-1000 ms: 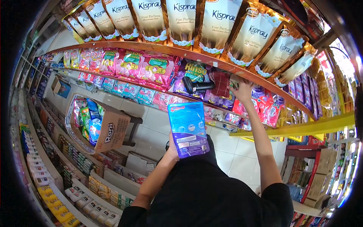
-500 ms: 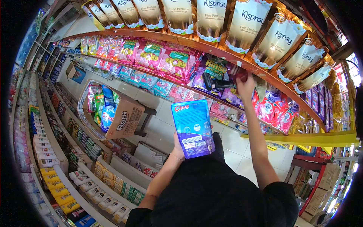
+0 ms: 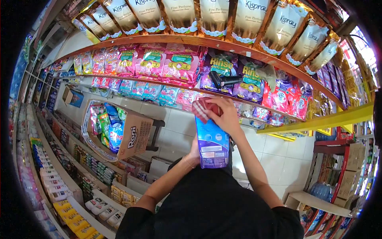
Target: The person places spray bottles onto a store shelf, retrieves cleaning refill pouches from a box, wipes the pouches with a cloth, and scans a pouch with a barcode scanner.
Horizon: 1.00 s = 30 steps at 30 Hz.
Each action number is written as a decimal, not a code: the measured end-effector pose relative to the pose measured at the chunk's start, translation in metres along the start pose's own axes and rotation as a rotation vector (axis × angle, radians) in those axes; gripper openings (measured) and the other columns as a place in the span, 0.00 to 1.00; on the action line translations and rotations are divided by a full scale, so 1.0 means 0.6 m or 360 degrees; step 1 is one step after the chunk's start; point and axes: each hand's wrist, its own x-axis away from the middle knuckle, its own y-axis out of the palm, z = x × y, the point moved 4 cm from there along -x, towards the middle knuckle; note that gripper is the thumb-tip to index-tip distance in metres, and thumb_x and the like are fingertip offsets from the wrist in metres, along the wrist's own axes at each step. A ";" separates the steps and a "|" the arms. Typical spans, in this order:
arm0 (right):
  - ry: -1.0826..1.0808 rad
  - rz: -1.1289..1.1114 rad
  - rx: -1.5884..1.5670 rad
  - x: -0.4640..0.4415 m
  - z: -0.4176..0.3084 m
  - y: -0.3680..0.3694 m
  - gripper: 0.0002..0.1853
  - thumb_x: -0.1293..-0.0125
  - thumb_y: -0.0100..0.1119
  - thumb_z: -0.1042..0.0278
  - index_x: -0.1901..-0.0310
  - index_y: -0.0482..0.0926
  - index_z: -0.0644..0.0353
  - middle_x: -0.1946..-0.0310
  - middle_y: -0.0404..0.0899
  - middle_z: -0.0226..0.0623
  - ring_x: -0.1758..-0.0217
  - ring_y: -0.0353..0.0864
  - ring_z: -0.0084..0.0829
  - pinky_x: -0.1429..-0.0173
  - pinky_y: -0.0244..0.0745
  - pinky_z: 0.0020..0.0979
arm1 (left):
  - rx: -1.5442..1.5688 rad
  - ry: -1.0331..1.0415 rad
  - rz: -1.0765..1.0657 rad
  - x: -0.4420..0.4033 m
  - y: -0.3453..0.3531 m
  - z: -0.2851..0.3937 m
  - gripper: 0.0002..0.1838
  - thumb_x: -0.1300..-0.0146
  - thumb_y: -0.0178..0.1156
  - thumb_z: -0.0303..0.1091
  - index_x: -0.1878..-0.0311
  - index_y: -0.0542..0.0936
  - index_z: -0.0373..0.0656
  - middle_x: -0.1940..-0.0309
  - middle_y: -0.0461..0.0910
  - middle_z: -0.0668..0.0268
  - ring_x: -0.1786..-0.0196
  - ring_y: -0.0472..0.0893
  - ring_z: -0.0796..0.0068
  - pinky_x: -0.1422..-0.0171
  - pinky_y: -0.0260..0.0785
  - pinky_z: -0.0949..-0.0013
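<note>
My left hand (image 3: 193, 150) is closed round the lower left side of a blue and purple refill pouch (image 3: 215, 150), held upright in front of my body. Over the pouch's top, my right hand (image 3: 226, 114) grips a folded dark red cloth (image 3: 202, 109) with white stripes. Cloth and hand cover the pouch's upper part, and they appear to touch it. Beyond them, a black handled tool (image 3: 223, 80) lies across purple Rinso packs (image 3: 251, 81) on the shelf; its exact kind I cannot make out.
Gold Kispray pouches (image 3: 179, 16) line the upper shelf, with pink detergent packs (image 3: 181, 68) below. A cardboard box (image 3: 133, 137) of pouches stands on a dark stool (image 3: 157, 131) at left. Shelves of small goods (image 3: 93, 167) run along the left; a yellow bar (image 3: 318, 119) crosses at right.
My right hand has come back from the shelf with the red cloth and now holds it at the pouch's top. The pouch has shifted slightly right.
</note>
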 end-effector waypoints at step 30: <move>-0.0130 -0.0449 -0.0217 0.078 -0.201 0.058 0.18 0.49 0.67 0.68 0.54 0.82 0.47 0.51 0.78 0.32 0.49 0.73 0.39 0.43 0.67 0.38 | -0.0008 0.0575 -0.0370 0.081 -0.109 0.048 0.23 0.28 0.45 0.45 0.35 0.65 0.45 0.40 0.68 0.59 0.36 0.69 0.63 0.31 0.62 0.58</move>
